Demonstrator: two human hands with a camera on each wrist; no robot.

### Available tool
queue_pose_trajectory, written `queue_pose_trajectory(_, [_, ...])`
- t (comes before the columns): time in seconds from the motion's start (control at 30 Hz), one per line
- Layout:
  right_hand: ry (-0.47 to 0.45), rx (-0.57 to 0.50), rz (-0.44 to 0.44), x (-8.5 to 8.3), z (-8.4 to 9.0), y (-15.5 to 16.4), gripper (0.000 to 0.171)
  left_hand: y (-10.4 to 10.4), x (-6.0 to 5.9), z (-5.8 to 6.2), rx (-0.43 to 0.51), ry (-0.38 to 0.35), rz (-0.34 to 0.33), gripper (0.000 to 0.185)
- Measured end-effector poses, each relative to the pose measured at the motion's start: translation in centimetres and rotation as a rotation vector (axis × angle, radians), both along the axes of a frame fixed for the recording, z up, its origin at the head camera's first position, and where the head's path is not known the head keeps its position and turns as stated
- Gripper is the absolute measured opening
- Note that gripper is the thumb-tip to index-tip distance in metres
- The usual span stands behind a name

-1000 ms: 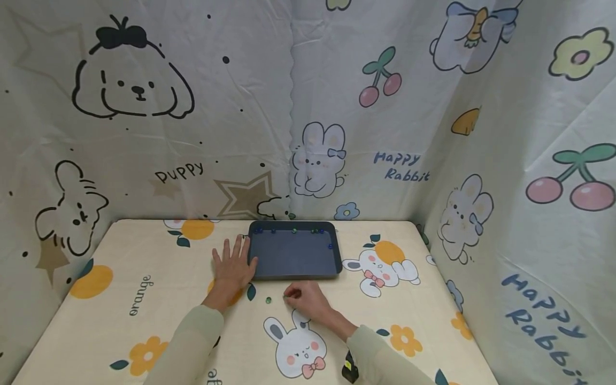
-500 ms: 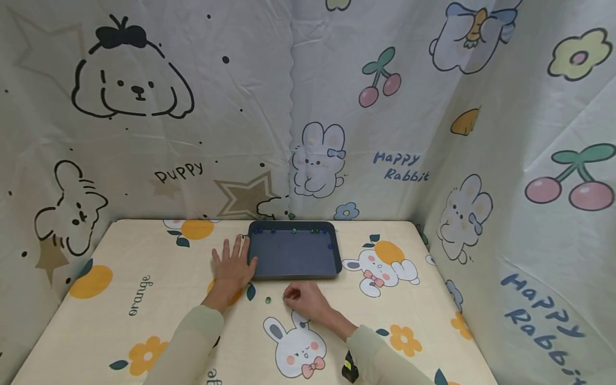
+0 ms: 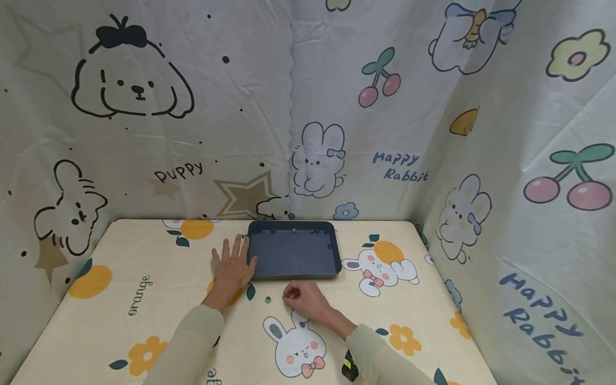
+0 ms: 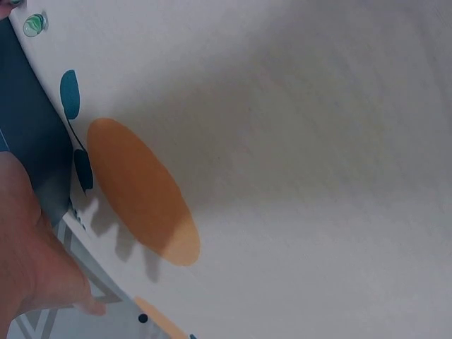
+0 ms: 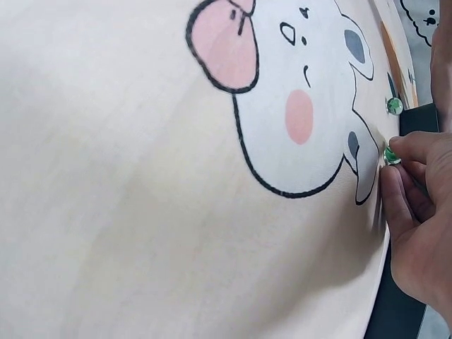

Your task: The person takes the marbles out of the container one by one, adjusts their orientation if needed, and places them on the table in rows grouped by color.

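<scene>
Low in the middle of the head view, my right hand (image 3: 304, 298) sits on the table (image 3: 144, 321), just above the printed rabbit (image 3: 294, 342), with its fingers curled in. Seen from the right wrist, at the right edge of that frame, my thumb and forefinger pinch a green marble (image 5: 390, 155) right at the rabbit's ear, the marble touching the cloth. A second marble (image 3: 268, 300) lies loose just to the left of that hand in the head view, apart from my fingertips; the right wrist view shows it higher up along the same right edge, close to the dark tray (image 3: 293, 256). Left of centre and a little farther up, my left hand (image 3: 233, 266) lies flat on the table, fingers straight and spread, its thumb side against the tray's left rim. The left wrist view catches only part of that hand at the lower left, beside the tray's dark edge, with an orange print (image 4: 141, 191) spread across the cloth and one marble in the top left corner. Beyond both hands, the tray rests in the centre of the head view, and several small marbles, blue and green, are strung along its far wall, with one more near its right wall. Farthest back, a cartoon curtain (image 3: 337, 107) fills the upper frame.
</scene>
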State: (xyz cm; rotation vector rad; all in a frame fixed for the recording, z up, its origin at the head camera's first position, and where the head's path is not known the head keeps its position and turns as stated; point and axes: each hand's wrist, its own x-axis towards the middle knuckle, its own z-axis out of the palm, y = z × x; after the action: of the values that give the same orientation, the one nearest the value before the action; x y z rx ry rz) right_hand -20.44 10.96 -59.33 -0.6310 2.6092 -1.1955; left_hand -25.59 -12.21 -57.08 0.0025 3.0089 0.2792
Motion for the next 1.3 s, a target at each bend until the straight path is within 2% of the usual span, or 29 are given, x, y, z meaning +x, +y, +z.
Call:
queue_pose_trajectory(0.43, [-0.050, 0.054, -0.020, -0.1, 0.7, -0.1, 0.008, -0.1, 0.1, 0.2, 0.006, 0.008, -0.011, 0.072])
queue_pose_trajectory(0.7, [-0.025, 0.036, -0.022, -0.1, 0.7, 0.0, 0.008, -0.2, 0.2, 0.2, 0.011, 0.011, -0.015, 0.072])
queue_pose_trajectory(0.87, [0.007, 0.024, -0.026, -0.2, 1.6, 0.2, 0.005, -0.2, 0.2, 0.2, 0.013, 0.003, -0.015, 0.072])
queue_pose_trajectory(1.07, [0.082, -0.024, -0.060, -1.7, 2.8, 0.4, 0.007, -0.2, 0.0, 0.0, -0.004, 0.003, -0.009, 0.073])
queue_pose_trajectory(1.3, [0.105, -0.036, -0.096, -3.7, 4.1, 0.7, 0.007, -0.1, -0.1, 0.0, -0.006, 0.004, -0.010, 0.073])
